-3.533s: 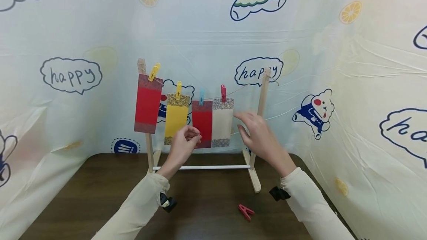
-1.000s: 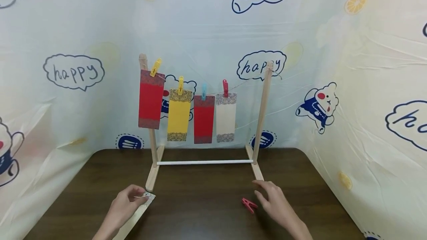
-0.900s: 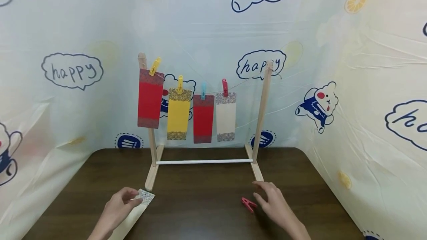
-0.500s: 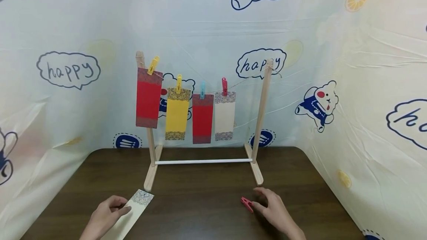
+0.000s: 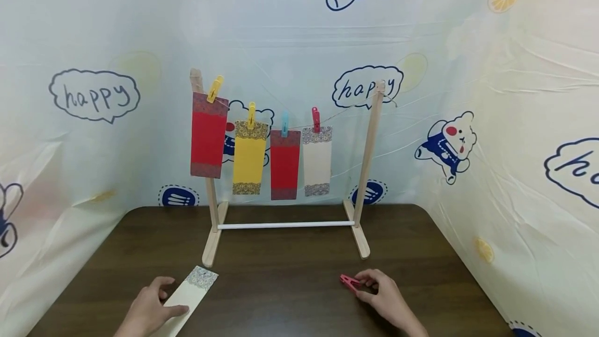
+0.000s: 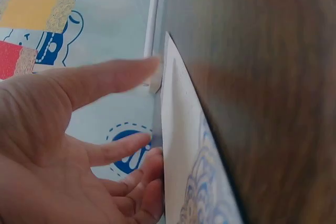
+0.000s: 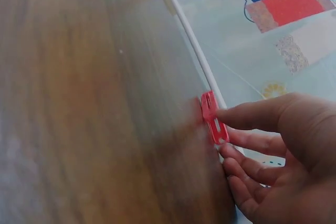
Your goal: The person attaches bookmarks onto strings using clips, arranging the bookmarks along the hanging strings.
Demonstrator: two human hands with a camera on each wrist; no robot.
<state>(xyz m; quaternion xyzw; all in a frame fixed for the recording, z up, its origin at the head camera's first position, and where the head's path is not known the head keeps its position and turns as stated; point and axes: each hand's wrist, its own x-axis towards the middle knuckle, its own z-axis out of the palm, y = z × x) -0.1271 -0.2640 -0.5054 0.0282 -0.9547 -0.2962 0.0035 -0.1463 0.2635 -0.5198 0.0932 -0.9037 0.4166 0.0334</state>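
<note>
A cream paper card (image 5: 193, 290) with a lace-patterned end lies slantwise on the table at the front left. My left hand (image 5: 148, 307) is over its left edge, thumb stretched across the card and fingers beyond the other side, not closed together. Seen from the left wrist, the thumb and fingers (image 6: 123, 77) are spread beside the card (image 6: 181, 108). At the front right, my right hand (image 5: 386, 298) pinches a red clothespin (image 5: 348, 282) between thumb and fingers. The right wrist view shows the thumb against the clothespin (image 7: 212, 114), which is low at the table surface.
A wooden stand (image 5: 369, 155) with a white crossbar (image 5: 285, 225) occupies the back of the table (image 5: 281, 280). Clothespins hold several cards on its string: red (image 5: 209, 137), yellow (image 5: 249, 160), red (image 5: 285, 165) and cream (image 5: 317, 163). A printed curtain hangs behind.
Both hands came down from the hanging cards to the table. The left hand slid back along the cream card and spread its grip. The right hand reached the red clothespin and took hold of it.
</note>
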